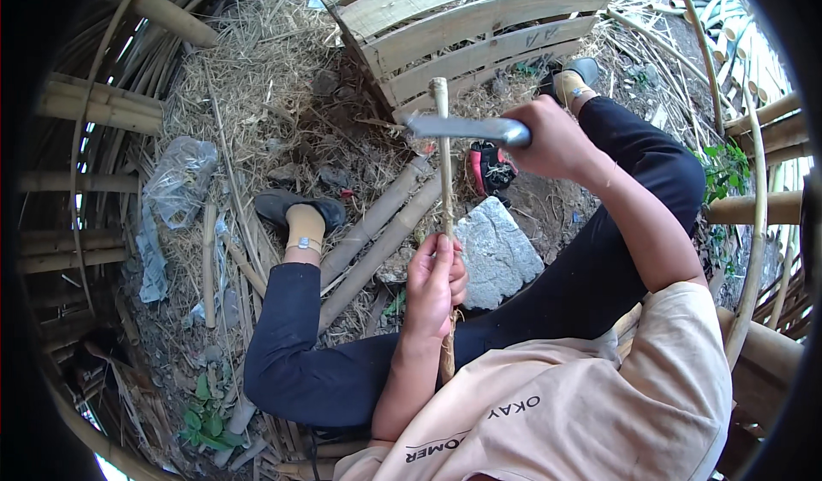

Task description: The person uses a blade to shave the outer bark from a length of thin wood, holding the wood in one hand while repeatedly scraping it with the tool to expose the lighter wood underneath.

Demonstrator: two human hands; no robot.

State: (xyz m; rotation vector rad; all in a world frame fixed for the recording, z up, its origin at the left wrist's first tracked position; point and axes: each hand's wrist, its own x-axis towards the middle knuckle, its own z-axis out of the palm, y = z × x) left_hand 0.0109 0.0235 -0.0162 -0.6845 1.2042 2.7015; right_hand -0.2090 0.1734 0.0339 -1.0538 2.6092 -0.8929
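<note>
My left hand point(435, 280) is closed around the lower part of a thin, pale brown stick point(447, 192). The stick stands roughly lengthwise in front of me, its bottom end close to my shirt and its knobby top end pointing away. In my right hand point(555, 141), wrapped around the handle, is a knife with a broad grey metal blade point(471, 128). Its blade lies crosswise over the stick a little below the top end, tip to the left. Whether the edge touches the stick I cannot tell.
A slatted wooden pallet point(479, 32) stands ahead. A pale stone block point(498, 254) lies between my legs, beside bamboo poles point(377, 224) and a red and black object point(490, 169). A clear plastic bag point(181, 177) rests on straw at left. Cut bamboo point(728, 19) is piled far right.
</note>
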